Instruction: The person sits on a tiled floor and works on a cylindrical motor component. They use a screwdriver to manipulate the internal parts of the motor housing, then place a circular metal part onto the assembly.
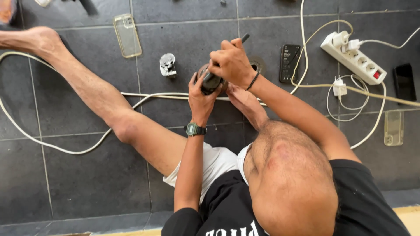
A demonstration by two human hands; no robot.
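Note:
My left hand [199,99], with a dark wristwatch on the wrist, is closed around a small dark roundish object [211,83] held just above the grey tiled floor. My right hand [231,63], a black band on its wrist, is clenched directly over that object and grips a slim tool whose dark handle [245,38] sticks out past the knuckles. The tool's tip is hidden between the hands. My bare foot [246,104] lies just under both hands.
A white plug adapter [167,64] and a clear phone case [127,35] lie to the left. A black phone [289,62], a white power strip [353,57], a white charger [339,86], another black phone [404,82] and a second clear case [393,127] lie to the right. A white cable [57,148] loops across the tiles.

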